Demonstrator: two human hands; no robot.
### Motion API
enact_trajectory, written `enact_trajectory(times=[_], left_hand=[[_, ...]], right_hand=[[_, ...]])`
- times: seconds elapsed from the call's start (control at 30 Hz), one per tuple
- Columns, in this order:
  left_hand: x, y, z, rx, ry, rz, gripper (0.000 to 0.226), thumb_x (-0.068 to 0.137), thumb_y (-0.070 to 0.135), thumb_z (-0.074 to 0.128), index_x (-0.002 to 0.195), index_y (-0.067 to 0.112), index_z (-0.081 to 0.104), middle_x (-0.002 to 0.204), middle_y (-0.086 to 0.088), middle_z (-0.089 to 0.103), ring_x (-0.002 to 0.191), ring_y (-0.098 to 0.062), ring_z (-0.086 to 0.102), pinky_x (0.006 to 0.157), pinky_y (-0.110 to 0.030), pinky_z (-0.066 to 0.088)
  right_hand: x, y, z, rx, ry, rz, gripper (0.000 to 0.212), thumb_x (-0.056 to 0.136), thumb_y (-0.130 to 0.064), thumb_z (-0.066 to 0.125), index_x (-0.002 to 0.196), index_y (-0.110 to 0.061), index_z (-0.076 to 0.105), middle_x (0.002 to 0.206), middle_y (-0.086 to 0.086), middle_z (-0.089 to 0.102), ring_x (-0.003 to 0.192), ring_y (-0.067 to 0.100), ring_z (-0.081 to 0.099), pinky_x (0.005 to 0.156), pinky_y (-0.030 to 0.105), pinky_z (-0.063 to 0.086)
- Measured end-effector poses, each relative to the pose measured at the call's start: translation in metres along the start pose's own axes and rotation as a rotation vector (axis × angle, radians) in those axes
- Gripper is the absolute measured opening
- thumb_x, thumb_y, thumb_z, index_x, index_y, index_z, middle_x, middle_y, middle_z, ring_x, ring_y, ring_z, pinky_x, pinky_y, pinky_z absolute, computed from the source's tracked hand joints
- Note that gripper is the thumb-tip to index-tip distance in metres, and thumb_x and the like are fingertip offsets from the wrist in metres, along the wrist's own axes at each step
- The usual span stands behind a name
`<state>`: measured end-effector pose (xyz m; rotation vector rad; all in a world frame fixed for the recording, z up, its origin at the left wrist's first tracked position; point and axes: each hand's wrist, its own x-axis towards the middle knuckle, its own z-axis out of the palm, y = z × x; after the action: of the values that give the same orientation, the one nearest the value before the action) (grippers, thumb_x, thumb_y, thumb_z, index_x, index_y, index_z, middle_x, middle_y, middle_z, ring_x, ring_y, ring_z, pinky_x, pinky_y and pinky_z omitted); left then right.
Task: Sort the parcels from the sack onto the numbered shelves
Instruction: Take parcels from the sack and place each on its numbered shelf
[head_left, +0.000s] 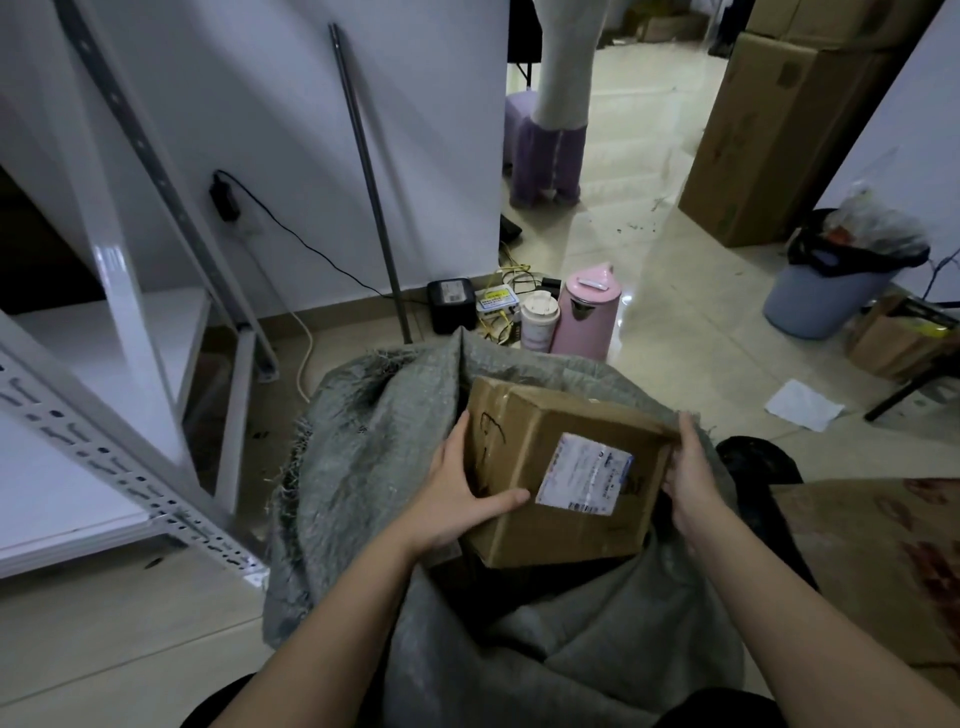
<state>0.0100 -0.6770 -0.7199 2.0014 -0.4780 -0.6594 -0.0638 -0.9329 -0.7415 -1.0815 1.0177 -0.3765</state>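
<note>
A brown cardboard parcel (524, 441) with a white shipping label (584, 475) on top and a black handwritten mark on its left face sits in the mouth of a grey woven sack (363, 447) on the floor. My left hand (457, 488) grips the parcel's left side, thumb across the top near the label. My right hand (693, 478) holds its right edge, next to the sack's rim. Both hands hold the parcel above the sack's dark inside. A white metal shelf rack (119, 405) stands to the left; no numbers are readable on it.
A pink kettle (587, 312), a white cup, a black adapter and yellow cables crowd the floor just behind the sack. A grey bin (826, 291) and large cardboard boxes (769, 145) stand at right. A person's legs in purple leg covers (545, 156) stand at the doorway. Paper scrap lies right.
</note>
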Motion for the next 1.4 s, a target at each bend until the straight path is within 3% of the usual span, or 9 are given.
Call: enact_trajectory(times=[0.13,0.27,0.43,0.63,0.73,0.87,1.07,1.27,1.4], left_hand=[[0.004,0.0,0.002,-0.433,0.147,-0.201,0.101,0.071,0.046,0.076,0.15,0.019,0.019,0.144,-0.003,0.041,0.123,-0.016,0.047,0.104,-0.031,0.039],[0.005,0.004,0.017,-0.878,0.128,-0.445,0.112,0.045,0.07,0.078,0.14,0.027,0.039,0.126,-0.004,0.061,0.11,-0.025,0.06,0.084,-0.043,0.053],[0.013,0.036,0.038,-1.155,0.161,-0.553,0.067,0.077,0.068,0.055,0.131,0.028,0.044,0.115,-0.008,0.057,0.105,-0.03,0.051,0.085,-0.05,0.042],[0.004,0.095,0.035,-1.265,0.189,-0.632,0.111,0.046,0.073,0.076,0.141,0.028,0.04,0.13,-0.014,0.058,0.112,-0.037,0.059,0.074,-0.054,0.053],[-0.015,0.142,0.017,-1.271,0.2,-0.709,0.122,0.031,0.07,0.083,0.138,0.029,0.041,0.128,-0.016,0.06,0.107,-0.038,0.062,0.067,-0.053,0.054],[-0.053,0.227,-0.027,-1.216,0.197,-0.73,0.096,0.059,0.074,0.068,0.137,0.019,0.049,0.134,-0.015,0.056,0.118,-0.034,0.054,0.081,-0.041,0.045],[-0.121,0.327,-0.113,-1.142,0.258,-0.825,0.096,0.066,0.084,0.052,0.132,0.014,0.054,0.134,-0.011,0.053,0.117,-0.033,0.049,0.099,-0.048,0.04],[-0.185,0.392,-0.199,-1.09,0.152,-0.806,0.084,0.079,0.077,0.042,0.128,0.01,0.056,0.134,-0.015,0.054,0.13,-0.036,0.041,0.112,-0.052,0.017],[-0.225,0.413,-0.232,-1.035,0.136,-0.83,0.068,0.078,0.076,0.045,0.086,0.01,0.058,0.088,-0.008,0.059,0.09,-0.031,0.052,0.092,-0.046,0.034]], right_hand=[[0.002,-0.006,0.001,0.034,0.011,-0.132,0.048,0.1,-0.043,0.042,0.137,-0.013,0.038,0.142,0.011,0.047,0.126,0.026,0.05,0.106,0.038,0.04],[-0.004,-0.001,0.012,-0.036,0.011,-0.183,0.075,0.087,-0.051,0.06,0.144,-0.012,0.031,0.147,0.01,0.04,0.129,0.023,0.044,0.11,0.038,0.036],[-0.034,-0.006,0.042,-0.098,-0.227,0.102,0.102,0.066,-0.078,0.059,0.15,-0.044,0.012,0.156,-0.002,0.028,0.138,0.036,0.032,0.107,0.061,0.03],[-0.089,-0.033,0.063,-0.069,-0.381,0.281,0.084,0.065,-0.069,0.068,0.139,-0.052,0.031,0.128,-0.006,0.062,0.107,0.023,0.064,0.078,0.047,0.056],[-0.122,-0.083,0.067,-0.093,-0.392,0.393,0.104,0.051,-0.071,0.078,0.141,-0.046,0.033,0.124,0.004,0.065,0.101,0.03,0.068,0.07,0.051,0.058],[-0.168,-0.155,0.075,-0.121,-0.382,0.449,0.118,0.041,-0.068,0.084,0.143,-0.031,0.037,0.12,0.012,0.066,0.096,0.033,0.07,0.064,0.047,0.058],[-0.252,-0.271,0.091,-0.241,-0.345,0.478,0.066,0.081,-0.063,0.059,0.131,-0.021,0.052,0.1,0.01,0.07,0.08,0.027,0.067,0.053,0.03,0.054],[-0.328,-0.346,0.104,-0.322,-0.377,0.545,0.061,0.079,-0.067,0.057,0.104,-0.012,0.066,0.084,0.012,0.074,0.085,0.029,0.065,0.068,0.034,0.05],[-0.374,-0.369,0.116,-0.357,-0.415,0.561,0.068,0.077,-0.07,0.056,0.106,-0.01,0.068,0.084,0.015,0.075,0.085,0.028,0.067,0.067,0.032,0.049]])
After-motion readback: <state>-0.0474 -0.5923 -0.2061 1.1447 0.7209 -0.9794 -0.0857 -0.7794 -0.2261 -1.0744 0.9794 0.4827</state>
